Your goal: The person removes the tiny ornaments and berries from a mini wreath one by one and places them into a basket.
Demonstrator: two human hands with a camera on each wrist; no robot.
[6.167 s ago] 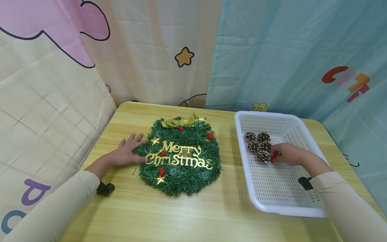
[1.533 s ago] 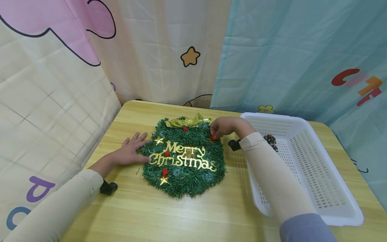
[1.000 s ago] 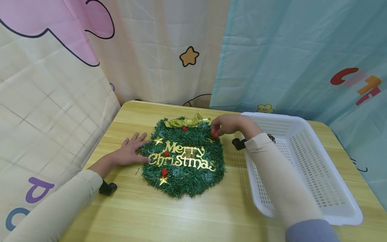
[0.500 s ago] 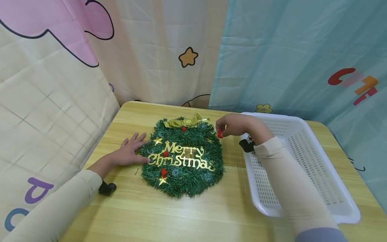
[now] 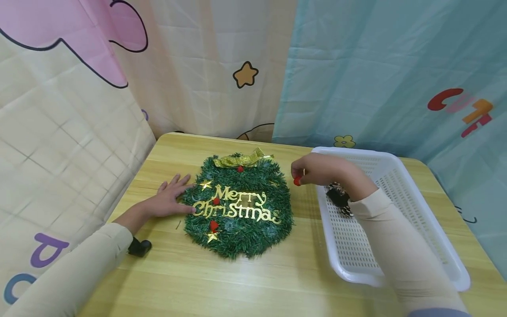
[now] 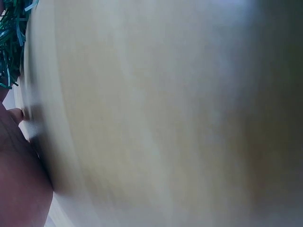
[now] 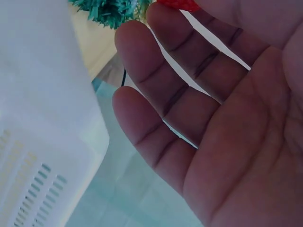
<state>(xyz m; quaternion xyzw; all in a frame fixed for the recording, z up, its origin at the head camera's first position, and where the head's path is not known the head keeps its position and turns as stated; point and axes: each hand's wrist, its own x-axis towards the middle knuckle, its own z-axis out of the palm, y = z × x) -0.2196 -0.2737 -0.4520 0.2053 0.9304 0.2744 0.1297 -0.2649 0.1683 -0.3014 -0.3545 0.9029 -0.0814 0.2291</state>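
Observation:
A green tinsel wreath (image 5: 237, 240) with gold "Merry Christmas" lettering (image 5: 236, 208) lies on the table, trimmed with a gold ribbon bow (image 5: 243, 159), gold stars and several small red ornaments. My left hand (image 5: 168, 200) rests at its left edge, fingers spread, fingertips and thumb on the greenery. Between the wreath and the basket, my right hand (image 5: 322, 169) pinches a small red ornament (image 5: 297, 181) with thumb and fingertip. In the right wrist view, only the ornament's textured lower side shows at the top edge, and the other fingers are loosely bent.
A white plastic basket (image 5: 329, 246) stands at the right of the wooden table (image 5: 237, 286), with pinecones (image 5: 346, 211) inside, partly hidden by the right arm. Printed curtains (image 5: 336, 79) hang close behind and beside the table.
My right hand has come from the basket to the wreath's upper right, where the red ornament has come off, and now moves right with it. The left hand stays put.

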